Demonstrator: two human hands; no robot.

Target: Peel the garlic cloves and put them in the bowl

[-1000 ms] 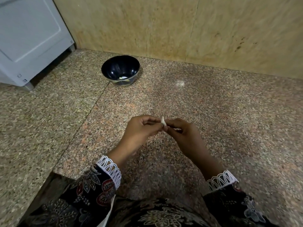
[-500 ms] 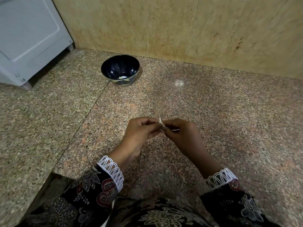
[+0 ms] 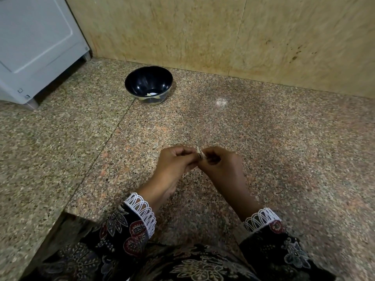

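Your left hand (image 3: pixel 175 163) and right hand (image 3: pixel 221 166) meet fingertip to fingertip above the counter (image 3: pixel 284 149), both pinching one garlic clove (image 3: pixel 199 152) between them. The dark bowl (image 3: pixel 148 84) stands well beyond, near the wall (image 3: pixel 203 31), with pale peeled pieces (image 3: pixel 152 94) inside.

Glossy black bowl (image 3: pixel 148 83) sits upper centre on the speckled brown-pink granite tabletop (image 3: pixel 263 138); a mottled tan wall (image 3: pixel 203 27) is behind, with black floral sleeves (image 3: pixel 125 230), white lace cuffs, at the bottom.
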